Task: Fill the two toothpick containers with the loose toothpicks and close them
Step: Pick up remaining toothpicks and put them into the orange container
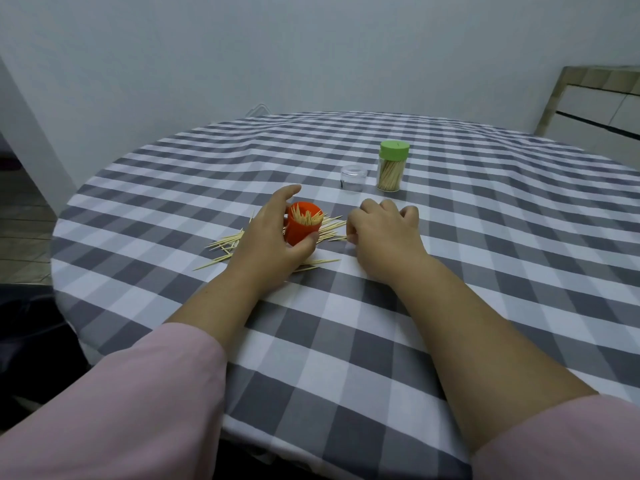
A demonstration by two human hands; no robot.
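Note:
An orange toothpick container (302, 227) stands open on the checked tablecloth, with toothpicks sticking up inside it. My left hand (273, 233) grips its side. Loose toothpicks (228, 243) lie scattered around and behind it. To its right my right hand (381, 230) rests on the cloth with its fingers curled at the ends of some toothpicks; whether it pinches any is hidden. Farther back stands a clear container with a green lid (393, 166), full and closed. A clear plastic cap (353, 178) sits beside it.
The round table (485, 271) is covered by a grey and white checked cloth. A pale wall lies behind it and a cabinet (602, 102) stands at the far right. The table edge curves close on the left.

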